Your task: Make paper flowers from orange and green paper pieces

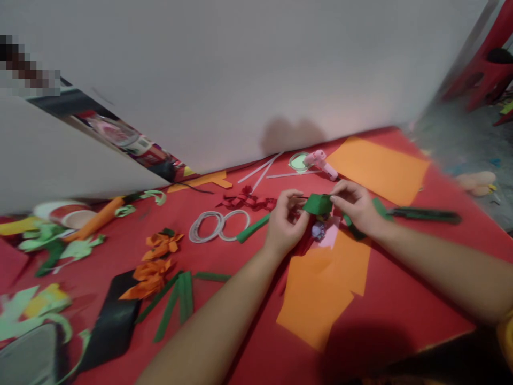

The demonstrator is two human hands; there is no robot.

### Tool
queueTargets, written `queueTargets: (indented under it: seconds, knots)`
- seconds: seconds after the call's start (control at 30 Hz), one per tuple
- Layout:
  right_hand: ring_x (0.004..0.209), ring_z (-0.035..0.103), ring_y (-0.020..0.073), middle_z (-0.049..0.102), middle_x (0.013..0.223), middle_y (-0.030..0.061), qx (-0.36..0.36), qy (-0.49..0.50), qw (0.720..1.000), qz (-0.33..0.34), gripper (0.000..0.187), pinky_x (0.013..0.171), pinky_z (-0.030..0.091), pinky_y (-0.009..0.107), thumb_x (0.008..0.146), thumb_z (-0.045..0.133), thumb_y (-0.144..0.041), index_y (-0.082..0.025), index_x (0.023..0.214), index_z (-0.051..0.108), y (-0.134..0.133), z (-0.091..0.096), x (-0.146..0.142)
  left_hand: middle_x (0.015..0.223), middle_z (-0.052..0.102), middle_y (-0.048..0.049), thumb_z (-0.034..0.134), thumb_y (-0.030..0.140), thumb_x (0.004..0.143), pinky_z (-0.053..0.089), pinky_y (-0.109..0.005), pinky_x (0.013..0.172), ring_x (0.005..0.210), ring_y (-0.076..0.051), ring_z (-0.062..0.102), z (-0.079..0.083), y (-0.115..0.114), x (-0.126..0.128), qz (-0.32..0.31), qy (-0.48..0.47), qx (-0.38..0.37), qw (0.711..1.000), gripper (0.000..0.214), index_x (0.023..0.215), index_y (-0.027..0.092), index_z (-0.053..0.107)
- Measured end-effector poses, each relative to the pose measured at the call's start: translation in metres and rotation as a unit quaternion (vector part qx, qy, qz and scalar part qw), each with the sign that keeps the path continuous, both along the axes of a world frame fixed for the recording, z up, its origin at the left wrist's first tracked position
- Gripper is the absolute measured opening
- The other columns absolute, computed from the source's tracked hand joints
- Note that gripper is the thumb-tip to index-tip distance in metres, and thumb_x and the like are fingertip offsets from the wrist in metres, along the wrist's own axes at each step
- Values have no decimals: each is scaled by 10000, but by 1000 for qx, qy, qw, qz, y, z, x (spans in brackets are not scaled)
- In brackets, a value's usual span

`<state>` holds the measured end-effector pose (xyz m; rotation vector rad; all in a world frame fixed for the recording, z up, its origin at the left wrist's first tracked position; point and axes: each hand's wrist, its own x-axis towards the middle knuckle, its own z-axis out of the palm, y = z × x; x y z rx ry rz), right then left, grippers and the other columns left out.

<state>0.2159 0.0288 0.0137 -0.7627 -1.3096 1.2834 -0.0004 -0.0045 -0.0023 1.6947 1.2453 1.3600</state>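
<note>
A small folded piece of green paper (319,203) is held up over the table between my two hands. My left hand (285,220) grips its left side, with thumb and fingers closed. At its right edge, my right hand (355,206) pinches it between thumb and fingertips. Just under the green paper lies a small crumpled purple paper ball (318,231) beside a pink paper piece (331,233). Cut orange paper (320,286) lies below my hands. Red paper curls (244,199) and two white rings (218,225) are left of my left hand.
The red table (401,278) meets a pale wall. A pink glue gun (323,162), a tape roll (300,162) and an orange sheet (380,168) lie behind my hands; a utility knife (427,214) is right. Orange paper flowers (154,275), green strips (185,294) and a black flat object (112,318) are left.
</note>
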Motion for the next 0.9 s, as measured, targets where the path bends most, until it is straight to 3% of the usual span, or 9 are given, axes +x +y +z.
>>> queueTargets:
  seconds: [0.1,0.2,0.57,0.73,0.83,0.9]
  knots:
    - [754,614,182,668,805,17,-5,-4,1000,-2,373,736,553,335,815,910,-571,-250,842,722,0,0,0,1035,754,-64,776,402,914,585,-307,803,901,-195,724,-1,2,-2,-38,-89,-12,995,266,1083,226,670]
    - [755,616,177,671,818,17,-6,2,1000,2,362,743,553,335,817,913,-557,-247,851,729,0,0,-1,991,783,-71,788,500,916,607,-352,876,933,-221,743,1,5,-4,-36,-111,-24,993,288,966,218,752]
    - [827,619,192,674,870,31,56,-27,998,-5,252,813,555,347,876,882,-474,-246,859,777,3,-3,2,937,842,-66,906,548,803,646,-366,835,840,-220,778,-1,13,-9,-12,-132,-104,986,367,926,208,844]
    - [823,621,197,679,865,30,42,-25,999,-10,273,804,555,349,871,885,-491,-247,857,764,3,-4,2,939,834,-81,878,513,856,637,-382,890,895,-234,782,-2,14,-11,-53,-86,-48,994,301,911,219,843]
    - [782,627,181,682,833,16,30,-14,999,-9,274,768,551,330,875,881,-475,-240,857,741,2,-4,1,1075,827,-111,868,455,884,627,-399,958,1009,-250,783,-3,13,-10,-69,-58,-6,996,282,1050,228,847]
    - [758,636,173,686,817,9,21,-9,1000,2,273,742,550,320,881,875,-464,-235,866,727,1,-5,0,1194,805,-125,903,397,850,617,-415,1002,1101,-265,769,-3,12,-9,-73,-23,26,997,381,1190,243,826]
